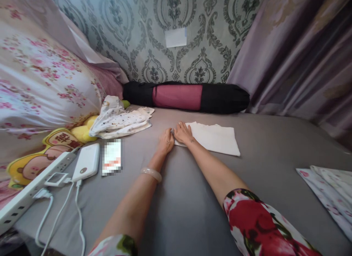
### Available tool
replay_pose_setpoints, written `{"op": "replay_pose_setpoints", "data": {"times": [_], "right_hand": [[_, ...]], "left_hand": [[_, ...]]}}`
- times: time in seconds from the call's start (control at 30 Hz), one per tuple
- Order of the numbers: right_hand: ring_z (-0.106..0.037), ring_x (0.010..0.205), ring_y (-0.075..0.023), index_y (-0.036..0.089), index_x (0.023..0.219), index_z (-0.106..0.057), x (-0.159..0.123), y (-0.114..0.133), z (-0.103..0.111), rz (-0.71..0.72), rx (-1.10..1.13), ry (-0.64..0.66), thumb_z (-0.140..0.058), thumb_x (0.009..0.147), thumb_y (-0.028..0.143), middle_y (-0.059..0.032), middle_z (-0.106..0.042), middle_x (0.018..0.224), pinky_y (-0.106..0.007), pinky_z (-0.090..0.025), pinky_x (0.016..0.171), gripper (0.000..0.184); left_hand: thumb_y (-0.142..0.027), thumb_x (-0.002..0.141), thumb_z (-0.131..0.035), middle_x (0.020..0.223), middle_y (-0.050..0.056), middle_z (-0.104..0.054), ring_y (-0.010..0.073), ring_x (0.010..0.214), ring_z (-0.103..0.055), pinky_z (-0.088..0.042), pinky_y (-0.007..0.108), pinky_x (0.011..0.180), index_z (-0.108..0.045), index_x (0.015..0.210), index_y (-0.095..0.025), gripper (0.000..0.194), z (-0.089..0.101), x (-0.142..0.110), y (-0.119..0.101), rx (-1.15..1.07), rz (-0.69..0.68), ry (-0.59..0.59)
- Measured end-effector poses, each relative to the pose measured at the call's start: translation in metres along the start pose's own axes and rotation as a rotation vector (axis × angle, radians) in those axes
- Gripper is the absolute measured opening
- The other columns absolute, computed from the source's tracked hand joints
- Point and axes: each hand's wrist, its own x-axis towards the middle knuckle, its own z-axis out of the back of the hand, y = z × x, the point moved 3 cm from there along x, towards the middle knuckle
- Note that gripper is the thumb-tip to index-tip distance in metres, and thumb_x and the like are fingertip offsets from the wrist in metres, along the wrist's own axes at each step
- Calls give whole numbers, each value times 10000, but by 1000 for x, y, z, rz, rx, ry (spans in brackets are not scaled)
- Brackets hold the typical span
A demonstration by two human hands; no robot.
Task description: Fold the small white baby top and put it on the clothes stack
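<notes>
A folded white cloth (pixel 216 138) lies flat on the grey bed sheet (pixel 176 197) in the middle. My right hand (pixel 183 133) rests flat on the cloth's left end with its fingers stretched out. My left hand (pixel 166 140) lies on the sheet just beside that left edge, fingers together and pointing forward, touching the cloth's corner. A pale bangle (pixel 151 173) sits on my left wrist.
A black and pink roll (pixel 185 96) lies against the patterned wall. A crumpled dotted garment (pixel 118 120) is at the left, with a power bank (pixel 87 161), a power strip (pixel 30 192) and cables. Folded floral fabric (pixel 330 193) lies at the right. Floral bedding is piled left.
</notes>
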Motion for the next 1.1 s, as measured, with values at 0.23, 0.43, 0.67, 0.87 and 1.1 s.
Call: {"op": "replay_pose_setpoints", "data": {"times": [0.23, 0.43, 0.67, 0.87, 1.1], "right_hand": [[-260, 1419, -265, 77, 1402, -447, 2, -2, -5, -1, 3, -18, -283, 1000, 353, -160, -354, 1534, -495, -159, 1150, 514], [-224, 1443, -270, 75, 1461, -379, -12, 4, 5, -3, 8, 1, -243, 1006, 365, -164, -299, 1562, -503, -117, 1162, 557], [-209, 1452, -249, 98, 1463, -384, -38, 8, 2, 41, -25, -5, -237, 1007, 358, -149, -269, 1578, -477, -104, 1167, 545], [-206, 1455, -257, 76, 1477, -358, -36, 7, 2, 40, 12, 23, -230, 1004, 358, -146, -258, 1581, -489, -112, 1171, 565], [-212, 1455, -246, 93, 1487, -346, -26, -22, 17, -23, 5, 1, -218, 1002, 338, -126, -293, 1572, -490, -109, 1177, 558]], "left_hand": [[-162, 929, -335, 1243, 157, -631, 233, 1200, -565, -413, 402, 1067, -540, 1234, -122, 370, 1, 2, 0, -2, 33, 3], [-192, 933, -329, 1240, 152, -636, 242, 1198, -567, -431, 424, 1056, -545, 1238, -132, 378, 2, 2, 1, -21, 50, 14], [-189, 933, -327, 1262, 163, -625, 240, 1202, -568, -422, 403, 1069, -545, 1255, -103, 398, 5, 1, -1, -23, 45, 25], [-191, 937, -339, 1258, 160, -623, 232, 1193, -567, -415, 390, 1064, -525, 1272, -97, 395, 7, -1, -5, -4, 16, 65], [-198, 953, -325, 1375, 104, -558, 215, 1340, -439, -340, 401, 1119, -506, 1312, -170, 403, 10, -7, -22, 76, -196, 165]]}}
